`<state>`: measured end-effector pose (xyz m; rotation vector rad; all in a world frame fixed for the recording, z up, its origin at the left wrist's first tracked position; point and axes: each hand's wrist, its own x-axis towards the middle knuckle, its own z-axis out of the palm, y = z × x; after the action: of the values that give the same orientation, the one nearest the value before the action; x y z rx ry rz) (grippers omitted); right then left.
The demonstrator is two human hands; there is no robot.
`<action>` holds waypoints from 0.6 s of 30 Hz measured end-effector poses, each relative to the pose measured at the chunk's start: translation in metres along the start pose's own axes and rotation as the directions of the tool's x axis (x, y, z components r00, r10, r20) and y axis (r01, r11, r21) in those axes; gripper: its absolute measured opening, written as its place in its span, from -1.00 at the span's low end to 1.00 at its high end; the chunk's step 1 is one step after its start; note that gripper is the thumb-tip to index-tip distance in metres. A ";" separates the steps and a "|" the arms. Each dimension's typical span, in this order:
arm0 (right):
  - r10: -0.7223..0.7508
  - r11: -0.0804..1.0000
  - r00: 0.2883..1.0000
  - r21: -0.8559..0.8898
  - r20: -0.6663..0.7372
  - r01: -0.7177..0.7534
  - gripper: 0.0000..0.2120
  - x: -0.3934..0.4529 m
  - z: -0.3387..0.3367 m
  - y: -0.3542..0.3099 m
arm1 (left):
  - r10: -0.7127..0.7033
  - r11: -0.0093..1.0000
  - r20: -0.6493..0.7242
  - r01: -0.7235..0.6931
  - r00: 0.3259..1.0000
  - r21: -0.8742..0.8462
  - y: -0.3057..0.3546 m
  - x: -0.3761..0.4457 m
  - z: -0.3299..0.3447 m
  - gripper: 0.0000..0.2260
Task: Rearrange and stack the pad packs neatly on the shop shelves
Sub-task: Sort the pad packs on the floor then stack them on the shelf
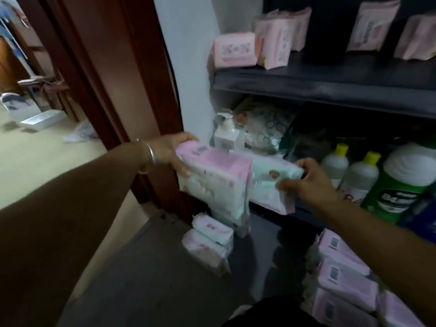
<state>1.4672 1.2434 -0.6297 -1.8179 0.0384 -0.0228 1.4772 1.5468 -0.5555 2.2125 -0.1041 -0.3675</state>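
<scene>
My left hand [173, 151] grips the left end of a pink and mint pad pack [214, 182], held in front of the dark shelf unit. My right hand [306, 180] pinches the right end of a second pale pad pack [271, 185] lying at the front edge of the middle shelf [304, 212]. The two packs overlap in the middle. Pink pad packs [234, 50] stand on the upper shelf [330, 83]. More packs lie on the floor [208, 241] and in a pile at the lower right [342, 274].
On the middle shelf stand a white pump bottle [226, 133], a patterned bag [266, 128], two yellow-capped bottles [349, 171] and a green bottle [401, 185]. A brown door frame [132, 90] rises at the left, with a light floor [35, 159] beyond it.
</scene>
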 end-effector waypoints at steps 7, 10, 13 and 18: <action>0.055 0.994 0.983 -0.103 0.174 -0.038 -0.62 0.001 0.085 0.078 | -0.214 0.938 0.097 0.177 0.972 0.299 -0.126 0.016 0.048 -0.42; 0.043 0.989 0.975 -0.150 0.217 -0.010 -0.67 0.001 0.115 0.094 | -0.259 0.938 0.057 0.237 0.964 0.252 -0.164 0.030 0.069 -0.47; 0.034 0.988 0.974 -0.157 0.223 0.001 -0.67 0.007 0.140 0.107 | -0.255 0.961 0.014 0.251 0.967 0.118 -0.183 0.040 0.087 -0.55; 0.023 0.942 0.958 -0.328 0.285 0.075 -0.57 0.016 0.167 0.132 | -0.113 0.949 -0.223 0.172 0.968 0.266 -0.216 0.057 0.110 -0.49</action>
<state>1.4872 1.3726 -0.7993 -2.1476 -0.1984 0.2421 1.4874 1.5855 -0.8014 2.5374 0.1248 -0.2102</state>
